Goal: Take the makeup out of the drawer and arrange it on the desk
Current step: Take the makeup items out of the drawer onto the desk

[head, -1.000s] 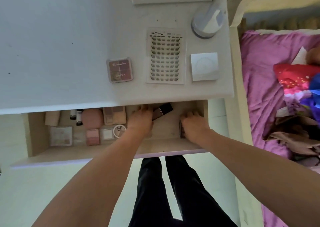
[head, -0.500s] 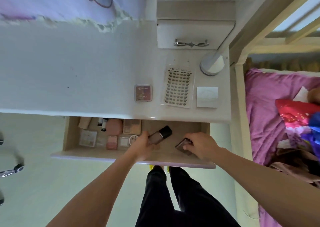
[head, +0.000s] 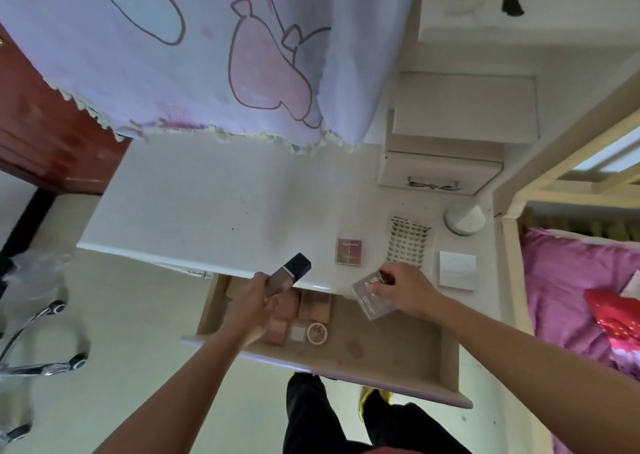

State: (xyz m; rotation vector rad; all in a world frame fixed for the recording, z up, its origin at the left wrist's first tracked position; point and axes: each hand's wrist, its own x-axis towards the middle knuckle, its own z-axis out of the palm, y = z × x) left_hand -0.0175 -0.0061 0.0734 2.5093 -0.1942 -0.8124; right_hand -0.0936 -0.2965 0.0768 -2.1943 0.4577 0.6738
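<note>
1. Several small compacts (head: 315, 306) lie in the left half of the open drawer (head: 398, 360), partly hidden under the left forearm. They are square pans in pink and tan, with one round pot (head: 317, 332) in white beside them. The right half of the drawer shows only bare, dusty wood.
2. The left hand (head: 258, 301) curls round a slim, square-sided bottle (head: 289, 273) with a tan body and a dark, blocky cap. It is tilted so that the cap points over the front edge of the bench (head: 225, 204).
3. The right hand (head: 405, 291) pinches a flat clear case (head: 370, 298) of hard, glossy plastic at its far end, the fingers bent over it. The case hangs across the bench's front edge, above the back of the drawer.
4. Three things already lie in a row on the right of the smooth, matte white bench: a square pink palette (head: 349, 252), a tall lash card (head: 410, 242) printed with rows of dark lashes, and a plain white box (head: 457, 270).
5. The task looks roughly halfway done, with three pieces set out, two in the hands and not yet put down, and the cluster in the drawer waiting.
6. Farther back stand a round lamp base (head: 465, 219) and a small drawer unit (head: 440, 173). A lilac cloth (head: 173, 55) with a cartoon print and a frayed hem hangs over the bench's rear.
</note>
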